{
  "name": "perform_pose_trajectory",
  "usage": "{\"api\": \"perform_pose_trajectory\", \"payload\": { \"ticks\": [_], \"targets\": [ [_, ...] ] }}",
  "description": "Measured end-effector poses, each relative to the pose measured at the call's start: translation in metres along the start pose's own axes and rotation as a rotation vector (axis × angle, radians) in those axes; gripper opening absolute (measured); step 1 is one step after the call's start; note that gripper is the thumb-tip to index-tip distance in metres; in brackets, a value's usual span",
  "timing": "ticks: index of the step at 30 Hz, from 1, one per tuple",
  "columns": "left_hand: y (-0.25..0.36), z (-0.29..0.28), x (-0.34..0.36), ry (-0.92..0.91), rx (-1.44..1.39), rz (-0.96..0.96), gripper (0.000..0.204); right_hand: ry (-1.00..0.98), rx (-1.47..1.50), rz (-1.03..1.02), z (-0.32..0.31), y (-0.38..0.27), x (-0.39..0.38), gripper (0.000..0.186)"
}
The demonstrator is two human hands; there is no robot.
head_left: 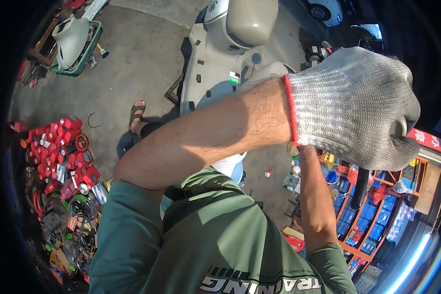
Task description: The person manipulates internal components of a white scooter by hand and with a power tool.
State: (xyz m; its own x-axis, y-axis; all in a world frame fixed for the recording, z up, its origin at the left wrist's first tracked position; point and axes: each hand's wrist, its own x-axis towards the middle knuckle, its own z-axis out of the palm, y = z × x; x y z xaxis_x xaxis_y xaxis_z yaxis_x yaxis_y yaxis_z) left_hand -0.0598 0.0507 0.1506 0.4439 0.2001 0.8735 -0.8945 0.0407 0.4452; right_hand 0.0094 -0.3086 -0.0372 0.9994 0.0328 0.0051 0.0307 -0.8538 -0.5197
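Note:
My left arm crosses from the lower left to the upper right. My left hand (355, 108), in a grey-white knit glove with a red cuff, is closed in a fist. A rounded pale-metal piece (401, 126) shows between its thumb and forefinger, and a black handle or lever (360, 188) sticks out below; I cannot tell the kind of thing. My right forearm (318, 196) reaches up behind the glove, which hides my right hand. Beyond my left forearm is a beige scooter (208, 54) with a rounded seat (252, 22).
Red containers (59, 147) and loose parts, cables and packages crowd the floor at left. A green tray (95, 41) holds a pale shell-shaped panel (68, 36). At right stand orange shelves (345, 235) with blue boxes (377, 223). A white car (328, 11) is at the far right.

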Motion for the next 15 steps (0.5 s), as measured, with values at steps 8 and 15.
{"api": "perform_pose_trajectory", "payload": {
  "ticks": [8, 15],
  "targets": [
    [-0.022, -0.023, 0.001, 0.396, 0.007, -0.014, 0.021, 0.026, 0.153, -0.061, 0.016, 0.004, -0.003, 0.033],
    [-0.017, -0.028, -0.001, 0.376, 0.11, 0.02, 0.022, 0.086, -0.075, -0.07, 0.023, -0.001, -0.004, 0.031]
  ]
}}
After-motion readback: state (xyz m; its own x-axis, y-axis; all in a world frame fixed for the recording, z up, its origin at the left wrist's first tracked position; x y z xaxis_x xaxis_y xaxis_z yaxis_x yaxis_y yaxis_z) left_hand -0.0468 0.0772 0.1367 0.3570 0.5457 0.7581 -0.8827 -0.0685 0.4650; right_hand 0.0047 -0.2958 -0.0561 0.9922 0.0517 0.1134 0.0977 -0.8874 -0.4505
